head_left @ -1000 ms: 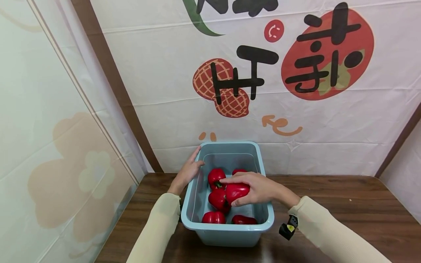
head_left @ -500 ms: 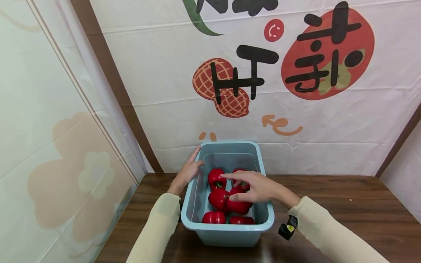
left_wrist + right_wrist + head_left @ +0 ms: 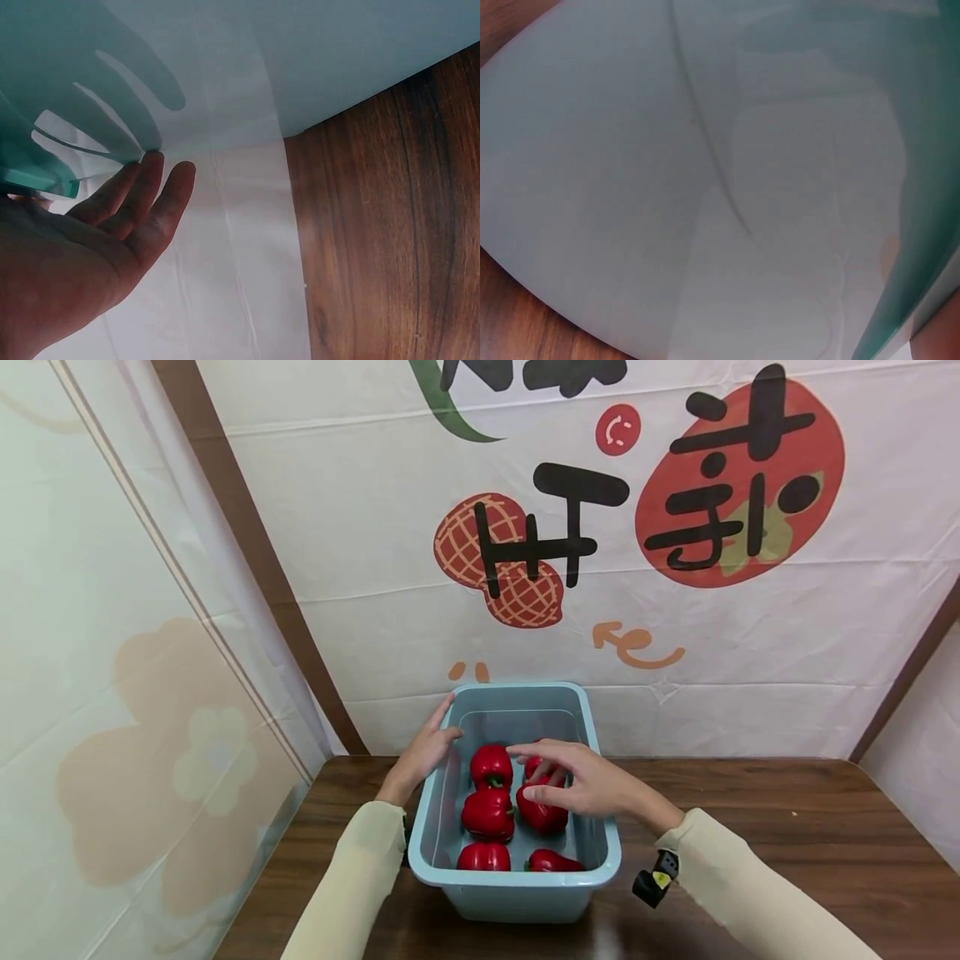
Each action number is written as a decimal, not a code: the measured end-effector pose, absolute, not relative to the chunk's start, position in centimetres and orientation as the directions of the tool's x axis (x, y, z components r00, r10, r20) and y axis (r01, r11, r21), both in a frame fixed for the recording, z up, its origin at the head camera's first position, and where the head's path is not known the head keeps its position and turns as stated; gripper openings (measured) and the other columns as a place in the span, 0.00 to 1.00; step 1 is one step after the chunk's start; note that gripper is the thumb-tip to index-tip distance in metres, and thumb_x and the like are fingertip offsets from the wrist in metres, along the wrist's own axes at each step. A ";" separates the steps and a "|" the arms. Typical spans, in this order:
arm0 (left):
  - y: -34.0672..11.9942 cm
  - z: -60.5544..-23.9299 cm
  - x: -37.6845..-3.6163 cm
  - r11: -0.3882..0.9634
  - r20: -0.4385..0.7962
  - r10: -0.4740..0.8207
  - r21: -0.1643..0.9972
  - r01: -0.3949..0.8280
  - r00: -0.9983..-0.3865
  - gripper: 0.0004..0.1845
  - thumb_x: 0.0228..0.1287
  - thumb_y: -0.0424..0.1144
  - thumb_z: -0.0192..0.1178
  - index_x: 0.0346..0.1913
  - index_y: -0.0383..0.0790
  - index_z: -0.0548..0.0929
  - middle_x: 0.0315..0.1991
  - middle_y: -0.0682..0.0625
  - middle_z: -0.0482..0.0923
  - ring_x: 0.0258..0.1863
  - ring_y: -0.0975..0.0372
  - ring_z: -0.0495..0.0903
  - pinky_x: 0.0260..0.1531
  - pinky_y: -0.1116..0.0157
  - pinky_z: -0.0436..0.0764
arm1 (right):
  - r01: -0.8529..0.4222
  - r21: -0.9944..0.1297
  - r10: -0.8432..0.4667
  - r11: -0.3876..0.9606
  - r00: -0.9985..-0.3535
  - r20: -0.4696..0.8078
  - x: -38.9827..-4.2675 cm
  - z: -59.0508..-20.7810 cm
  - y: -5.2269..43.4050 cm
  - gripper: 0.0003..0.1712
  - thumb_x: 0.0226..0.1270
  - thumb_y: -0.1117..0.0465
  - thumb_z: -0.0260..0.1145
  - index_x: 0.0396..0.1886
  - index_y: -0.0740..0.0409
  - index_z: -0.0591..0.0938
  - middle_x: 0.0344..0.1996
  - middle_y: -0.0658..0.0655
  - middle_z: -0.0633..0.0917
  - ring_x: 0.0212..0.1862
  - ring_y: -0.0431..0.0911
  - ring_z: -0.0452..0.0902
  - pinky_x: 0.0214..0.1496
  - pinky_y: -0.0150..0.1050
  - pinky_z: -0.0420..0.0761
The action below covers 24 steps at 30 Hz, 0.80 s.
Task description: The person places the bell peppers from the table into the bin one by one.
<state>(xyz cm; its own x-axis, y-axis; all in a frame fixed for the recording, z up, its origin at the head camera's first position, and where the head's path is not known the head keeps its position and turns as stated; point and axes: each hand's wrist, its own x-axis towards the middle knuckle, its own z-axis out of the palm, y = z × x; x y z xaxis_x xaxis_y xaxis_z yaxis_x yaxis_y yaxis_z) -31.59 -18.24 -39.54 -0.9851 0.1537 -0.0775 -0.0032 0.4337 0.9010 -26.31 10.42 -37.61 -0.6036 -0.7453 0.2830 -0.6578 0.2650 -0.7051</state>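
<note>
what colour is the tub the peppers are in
Light blue-green tub, holding red peppers; it shows best in the head view.

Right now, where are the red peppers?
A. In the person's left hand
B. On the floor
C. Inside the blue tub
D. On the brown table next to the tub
C. The red peppers all lie inside the blue tub; the left hand only rests on the tub's rim, and the right hand hovers over them with its fingers spread.
</note>
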 end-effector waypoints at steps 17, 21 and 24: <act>-18.6 -39.0 -31.6 0.434 -0.017 0.162 0.899 0.056 -0.987 0.34 0.75 0.48 0.48 0.80 0.54 0.50 0.78 0.45 0.53 0.70 0.47 0.63 0.61 0.46 0.72 | -0.672 -0.731 -0.591 0.120 -0.640 0.491 -25.9 -38.0 11.1 0.28 0.67 0.63 0.64 0.67 0.52 0.75 0.52 0.54 0.82 0.46 0.46 0.81 0.48 0.39 0.83; -18.9 -38.7 -31.3 0.431 0.007 0.147 0.900 0.070 -0.989 0.33 0.75 0.47 0.50 0.79 0.50 0.53 0.75 0.41 0.58 0.67 0.45 0.67 0.58 0.45 0.76 | -0.664 -0.740 -0.577 0.108 -0.648 0.497 -25.8 -37.6 11.6 0.27 0.67 0.65 0.63 0.66 0.52 0.75 0.53 0.54 0.82 0.47 0.47 0.81 0.47 0.40 0.83; -19.5 -38.5 -31.1 0.421 0.024 0.139 0.904 0.081 -0.990 0.33 0.76 0.47 0.49 0.78 0.47 0.54 0.74 0.39 0.59 0.69 0.44 0.65 0.62 0.44 0.72 | -0.669 -0.735 -0.563 0.113 -0.653 0.508 -25.6 -37.3 12.3 0.26 0.68 0.66 0.62 0.66 0.54 0.75 0.54 0.55 0.82 0.49 0.49 0.82 0.50 0.40 0.83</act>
